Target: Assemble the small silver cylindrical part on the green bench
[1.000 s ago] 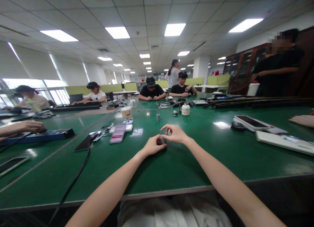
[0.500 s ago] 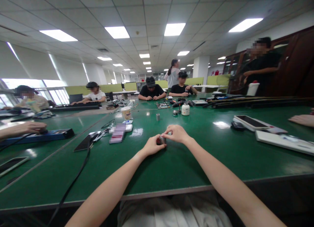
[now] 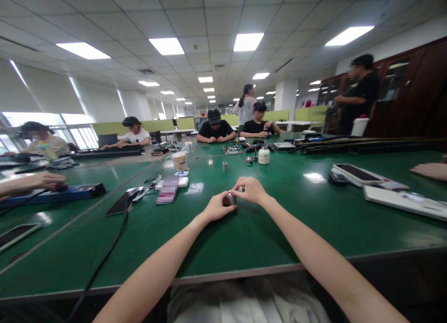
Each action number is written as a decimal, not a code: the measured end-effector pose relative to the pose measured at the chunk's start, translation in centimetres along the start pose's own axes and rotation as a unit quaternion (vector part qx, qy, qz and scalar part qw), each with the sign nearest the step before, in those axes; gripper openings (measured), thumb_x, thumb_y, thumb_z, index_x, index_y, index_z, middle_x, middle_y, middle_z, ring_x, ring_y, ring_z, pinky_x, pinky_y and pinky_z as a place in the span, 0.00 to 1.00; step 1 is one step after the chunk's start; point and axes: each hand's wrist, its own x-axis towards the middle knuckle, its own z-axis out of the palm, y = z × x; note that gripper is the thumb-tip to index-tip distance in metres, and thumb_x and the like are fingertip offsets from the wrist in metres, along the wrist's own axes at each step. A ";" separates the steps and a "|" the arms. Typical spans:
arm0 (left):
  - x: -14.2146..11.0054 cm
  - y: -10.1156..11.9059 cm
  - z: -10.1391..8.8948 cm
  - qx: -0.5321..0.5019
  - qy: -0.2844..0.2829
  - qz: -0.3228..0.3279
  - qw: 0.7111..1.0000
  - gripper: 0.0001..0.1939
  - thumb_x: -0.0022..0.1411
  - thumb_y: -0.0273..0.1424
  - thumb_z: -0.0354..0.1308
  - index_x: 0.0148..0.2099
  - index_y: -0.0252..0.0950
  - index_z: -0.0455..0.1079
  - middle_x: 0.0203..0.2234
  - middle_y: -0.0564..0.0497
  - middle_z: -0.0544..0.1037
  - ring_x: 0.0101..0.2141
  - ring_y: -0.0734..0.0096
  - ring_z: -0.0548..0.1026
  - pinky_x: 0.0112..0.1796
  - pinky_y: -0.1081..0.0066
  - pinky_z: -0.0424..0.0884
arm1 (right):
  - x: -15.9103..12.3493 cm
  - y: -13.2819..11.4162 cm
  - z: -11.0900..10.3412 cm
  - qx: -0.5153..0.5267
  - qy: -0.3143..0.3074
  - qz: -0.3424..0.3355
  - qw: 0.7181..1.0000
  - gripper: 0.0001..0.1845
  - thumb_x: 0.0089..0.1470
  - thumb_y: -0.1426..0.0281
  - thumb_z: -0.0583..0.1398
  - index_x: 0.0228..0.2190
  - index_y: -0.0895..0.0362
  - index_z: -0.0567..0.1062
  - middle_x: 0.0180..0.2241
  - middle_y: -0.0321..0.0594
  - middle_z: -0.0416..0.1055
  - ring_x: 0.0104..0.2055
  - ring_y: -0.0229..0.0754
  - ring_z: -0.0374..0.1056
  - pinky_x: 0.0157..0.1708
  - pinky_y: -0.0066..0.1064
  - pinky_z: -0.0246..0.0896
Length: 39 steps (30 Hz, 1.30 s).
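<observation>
A small silver metal cylinder (image 3: 231,199) stands on the green table in front of me. My left hand (image 3: 215,208) is curled around its left side, thumb toward me. At its top, my right hand (image 3: 254,190) has thumb and forefinger pinched together; whatever lies between those fingertips is too small to make out. Farther off, straight ahead, a similar metal cylinder (image 3: 225,166) stands upright by itself.
Left of my hands lie a purple packet (image 3: 168,189) and a dark flat device (image 3: 120,203) with a black cable. A paper cup (image 3: 180,161) and white jar (image 3: 264,155) stand ahead. At right are phone-like devices (image 3: 358,174). Co-workers' hands rest at both sides.
My hands stay at the cylinder with barely any shift; more of its silver side shows now. The standing person at right has moved left and away.
</observation>
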 end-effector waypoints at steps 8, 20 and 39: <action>0.0 0.3 -0.1 0.012 0.001 -0.005 1.000 0.19 0.51 0.36 0.62 0.44 0.34 0.70 0.32 0.50 0.77 0.32 0.68 0.73 0.35 0.70 0.68 | 0.2 0.2 0.4 0.041 0.040 0.039 0.998 0.17 0.52 0.54 0.61 0.26 0.54 0.80 0.27 0.38 0.75 0.24 0.34 0.63 0.26 0.27 0.52; -0.1 0.4 -0.2 0.004 -0.006 -0.010 1.000 0.17 0.52 0.38 0.62 0.42 0.35 0.70 0.33 0.50 0.77 0.33 0.67 0.74 0.36 0.70 0.69 | -1.7 7.3 3.3 0.015 -0.041 0.199 0.979 0.21 0.48 0.49 0.60 0.21 0.53 0.79 0.25 0.37 0.76 0.27 0.39 0.68 0.25 0.28 0.55; -0.2 0.7 -0.2 0.002 -0.004 -0.013 1.000 0.17 0.52 0.37 0.62 0.42 0.33 0.70 0.32 0.50 0.77 0.33 0.68 0.74 0.36 0.71 0.69 | -1.4 6.8 3.5 0.037 -0.077 0.221 0.972 0.17 0.45 0.53 0.64 0.32 0.50 0.82 0.31 0.37 0.79 0.33 0.41 0.72 0.29 0.27 0.59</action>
